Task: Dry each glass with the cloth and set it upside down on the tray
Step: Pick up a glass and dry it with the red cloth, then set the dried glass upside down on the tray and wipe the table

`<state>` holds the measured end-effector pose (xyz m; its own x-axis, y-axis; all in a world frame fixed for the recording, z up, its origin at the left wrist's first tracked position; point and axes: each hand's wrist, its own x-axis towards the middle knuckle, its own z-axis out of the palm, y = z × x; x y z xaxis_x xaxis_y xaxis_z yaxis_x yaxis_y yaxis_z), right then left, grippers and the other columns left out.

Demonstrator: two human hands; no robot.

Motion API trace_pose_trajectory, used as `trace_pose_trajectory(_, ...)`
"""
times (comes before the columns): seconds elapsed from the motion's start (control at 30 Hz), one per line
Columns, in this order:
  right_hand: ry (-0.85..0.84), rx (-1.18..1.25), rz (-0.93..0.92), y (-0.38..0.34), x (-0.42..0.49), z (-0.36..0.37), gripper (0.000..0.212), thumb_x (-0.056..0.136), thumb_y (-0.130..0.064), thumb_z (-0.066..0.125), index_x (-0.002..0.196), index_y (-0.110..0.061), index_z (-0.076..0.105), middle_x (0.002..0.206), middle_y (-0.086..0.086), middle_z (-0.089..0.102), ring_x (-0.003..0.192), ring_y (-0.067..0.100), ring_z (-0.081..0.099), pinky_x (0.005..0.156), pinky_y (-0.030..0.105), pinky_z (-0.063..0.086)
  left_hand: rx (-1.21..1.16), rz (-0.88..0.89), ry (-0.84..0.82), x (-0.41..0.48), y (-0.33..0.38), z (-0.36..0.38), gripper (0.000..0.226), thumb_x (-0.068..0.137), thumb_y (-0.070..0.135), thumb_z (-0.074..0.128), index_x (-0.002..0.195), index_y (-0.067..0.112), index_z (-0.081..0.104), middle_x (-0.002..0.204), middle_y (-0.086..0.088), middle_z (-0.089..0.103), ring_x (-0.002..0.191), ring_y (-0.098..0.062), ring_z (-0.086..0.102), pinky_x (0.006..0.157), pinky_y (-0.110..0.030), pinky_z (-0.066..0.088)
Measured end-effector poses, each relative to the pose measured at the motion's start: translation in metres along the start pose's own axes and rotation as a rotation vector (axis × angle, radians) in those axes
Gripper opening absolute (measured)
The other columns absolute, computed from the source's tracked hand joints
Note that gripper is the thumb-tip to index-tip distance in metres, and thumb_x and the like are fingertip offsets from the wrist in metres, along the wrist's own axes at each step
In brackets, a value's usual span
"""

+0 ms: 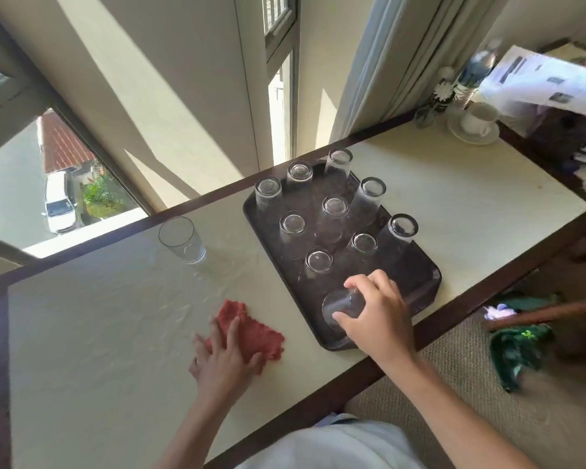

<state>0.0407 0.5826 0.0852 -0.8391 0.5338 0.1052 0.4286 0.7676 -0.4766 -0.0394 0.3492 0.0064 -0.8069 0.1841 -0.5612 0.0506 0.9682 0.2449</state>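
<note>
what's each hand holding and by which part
The right hand grips a glass round its side, over the tray; the left hand holds nothing, resting on the cloth.

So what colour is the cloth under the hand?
Red; the cloth shows clearly in the head view.

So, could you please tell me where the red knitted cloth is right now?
In the head view, the red knitted cloth lies on the cream tabletop under the left hand, left of the dark rectangular tray.
</note>
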Motion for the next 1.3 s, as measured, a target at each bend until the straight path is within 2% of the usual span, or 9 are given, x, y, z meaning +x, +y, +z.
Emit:
trace_pose_trajectory(0.13,-0.104,-0.112,-0.009,0.002,0.003,0.018,0.052,0.06,-0.028,0.091,0.105,-0.019,0.066,0.101,0.002,0.058,0.094,0.025,0.059,0.064,0.035,0.055,0.04,0.012,0.087,-0.002,-0.008,0.017,0.097,0.064,0.078,0.012,0.154,0.043,0.007,0.168,-0.001,-0.007,0.152,-0.038,-0.007,0.118,-0.053,0.015)
trace_pose_trajectory(0.3,-0.083,-0.177,-0.039,-0.007,-0.002,0.029,0.06,0.058,-0.024,0.092,0.112,-0.016,0.066,0.108,0.006,0.061,0.099,0.027,0.056,0.071,0.038,0.057,0.043,0.052,0.119,0.001,-0.018,0.015,0.086,0.077,0.078,0.034,0.152,0.048,0.009,0.168,0.003,-0.004,0.153,-0.035,-0.005,0.118,-0.052,0.016)
trace_pose_trajectory(0.5,0.15,-0.122,-0.332,-0.064,-0.013,0.039,0.026,0.069,-0.014,0.075,0.094,-0.015,0.07,0.109,0.007,0.063,0.108,0.029,0.05,0.082,0.044,0.047,-0.32,0.051,0.008,0.002,-0.027,0.005,0.091,0.065,0.087,0.007,0.15,0.055,0.014,0.165,0.02,-0.008,0.153,-0.018,-0.017,0.119,-0.05,0.002)
trace_pose_trajectory(0.7,-0.295,-0.061,-0.436,-0.116,-0.012,0.108,0.044,0.079,-0.046,0.054,0.109,-0.015,0.064,0.12,0.01,0.06,0.113,0.031,0.054,0.093,0.046,0.05,-0.892,-0.002,0.164,-0.003,-0.057,-0.02,0.071,0.082,0.065,0.048,0.145,0.033,0.042,0.147,0.009,0.044,0.146,-0.019,0.029,0.12,-0.039,0.022)
trace_pose_trajectory(0.8,-0.725,-0.23,-0.492,-0.118,-0.02,0.145,0.08,0.086,-0.064,0.04,0.148,-0.014,0.031,0.163,0.016,0.015,0.15,0.035,0.01,0.12,0.051,0.016,-0.842,-0.104,0.326,-0.004,-0.082,-0.018,0.05,0.094,0.029,0.066,0.141,0.018,0.051,0.155,-0.007,0.042,0.145,-0.022,0.034,0.121,-0.042,0.024)
trace_pose_trajectory(0.87,-0.767,-0.288,-0.553,-0.108,-0.017,0.167,0.089,0.087,-0.067,0.036,0.156,-0.017,0.01,0.165,0.008,-0.011,0.151,0.028,-0.013,0.122,0.052,0.005,-0.778,-0.148,0.352,-0.006,-0.095,-0.018,0.049,0.093,0.02,0.068,0.14,0.016,0.053,0.155,-0.006,0.042,0.145,-0.022,0.033,0.121,-0.042,0.024)
trace_pose_trajectory(1.07,-0.497,-0.208,-0.525,-0.103,0.014,0.198,0.066,0.085,-0.051,0.045,0.137,-0.013,0.056,0.149,0.011,0.049,0.141,0.031,0.041,0.113,0.045,0.027,-0.689,-0.18,0.399,0.012,-0.104,-0.031,0.047,0.088,0.015,0.073,0.132,0.013,0.059,0.151,-0.009,0.044,0.142,-0.025,0.036,0.111,-0.021,0.018)
trace_pose_trajectory(1.2,-0.311,-0.054,-0.545,-0.106,0.029,0.205,0.049,0.083,-0.03,0.051,0.124,-0.008,0.067,0.138,0.011,0.059,0.129,0.034,0.054,0.109,0.043,0.034,-0.735,-0.113,0.43,0.052,-0.087,-0.063,0.06,0.084,0.017,0.077,0.138,0.011,0.052,0.147,-0.008,0.047,0.14,-0.024,0.039,0.113,-0.024,0.025)
trace_pose_trajectory(1.3,-0.447,0.22,-0.171,-0.117,0.04,0.186,0.04,0.093,-0.017,0.054,0.132,-0.022,0.06,0.141,0.005,0.058,0.132,0.025,0.052,0.106,0.039,0.043,-0.823,-0.09,0.435,0.087,-0.07,-0.09,0.084,0.078,0.023,0.083,0.147,0.013,0.035,0.15,-0.005,0.042,0.136,-0.021,0.041,0.113,-0.034,0.035)
